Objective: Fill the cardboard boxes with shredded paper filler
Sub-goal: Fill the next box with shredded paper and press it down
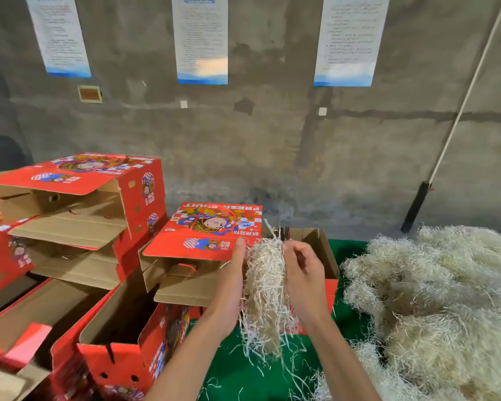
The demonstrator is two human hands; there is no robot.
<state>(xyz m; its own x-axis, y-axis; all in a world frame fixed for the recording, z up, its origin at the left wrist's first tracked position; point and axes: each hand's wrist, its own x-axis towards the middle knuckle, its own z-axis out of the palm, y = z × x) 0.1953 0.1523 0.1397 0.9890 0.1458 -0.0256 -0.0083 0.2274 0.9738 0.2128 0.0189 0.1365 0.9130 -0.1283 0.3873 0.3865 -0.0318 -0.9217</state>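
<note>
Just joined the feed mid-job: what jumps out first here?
Dead centre, the left hand and right hand hold a clump of shredded paper between them, above the green table. A big pale filler pile fills the right side. Red boxes are stacked on the left, one open box lower left.

**Person's body, head view**

Two forearms enter from the bottom edge. Both are bare right down to that edge; no sleeve or cuff shows. Left hand (pixel 234 280) and right hand (pixel 302 274): no gloves, no rings, no watch or wristband. Fingernails short, unpainted where visible.
</note>
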